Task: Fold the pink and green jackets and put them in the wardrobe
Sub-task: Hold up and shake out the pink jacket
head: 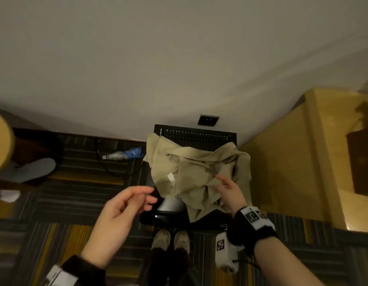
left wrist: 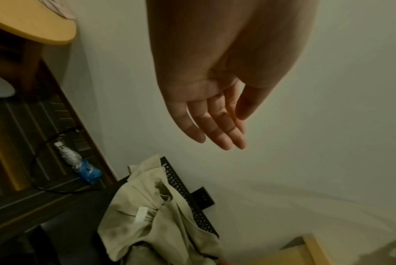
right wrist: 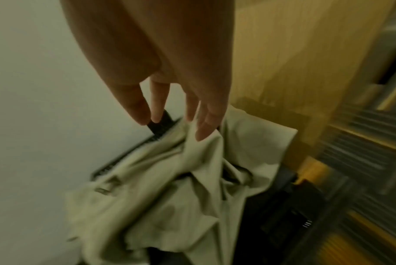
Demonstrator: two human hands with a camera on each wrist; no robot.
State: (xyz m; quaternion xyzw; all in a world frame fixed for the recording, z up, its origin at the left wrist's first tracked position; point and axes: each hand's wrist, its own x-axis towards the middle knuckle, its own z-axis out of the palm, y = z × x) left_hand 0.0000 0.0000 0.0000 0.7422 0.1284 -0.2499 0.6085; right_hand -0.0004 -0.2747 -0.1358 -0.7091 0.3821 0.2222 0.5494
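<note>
The pale green jacket lies crumpled over a black seat with a perforated back against the wall. A white label shows on its left part. My right hand hovers over the jacket's right side with straight, spread fingers. Its fingertips are at a raised fold of the jacket, and no grip shows. My left hand is in the air just left of the jacket, palm up, fingers relaxed, holding nothing. From the left wrist, that hand hangs above the jacket.
A light wooden cabinet stands close on the right. On the striped carpet to the left lie a blue folded umbrella, a black cable and a grey slipper. A round wooden tabletop juts in at far left. My feet are before the seat.
</note>
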